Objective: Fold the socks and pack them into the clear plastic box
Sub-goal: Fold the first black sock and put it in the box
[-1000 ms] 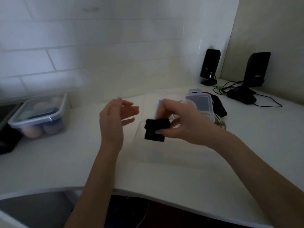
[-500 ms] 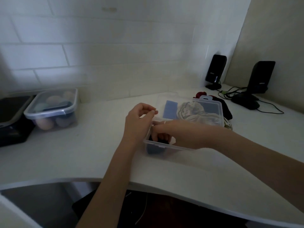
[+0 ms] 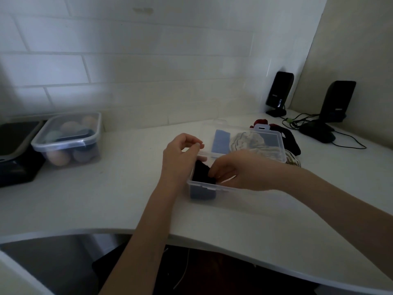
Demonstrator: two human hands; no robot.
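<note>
Your right hand [image 3: 238, 169] reaches into the near left corner of the clear plastic box [image 3: 234, 189], fingertips curled down onto the folded black sock [image 3: 202, 173] and pinching its upper edge. Your left hand [image 3: 180, 154] sits at the box's left end, fingers loosely curled with thumb and forefinger close together; whether they pinch the rim or nothing, you cannot tell.

The sock stands on edge against the left wall, part of it visible through the near wall.

Handling, as judged: light, soft, non-fragile knit that tends to spring open when released. Hold it across the fold, not by a loose end, and press it flat into the corner.

More socks [image 3: 255, 143] lie beyond, behind the open lid [image 3: 274, 139].
</note>
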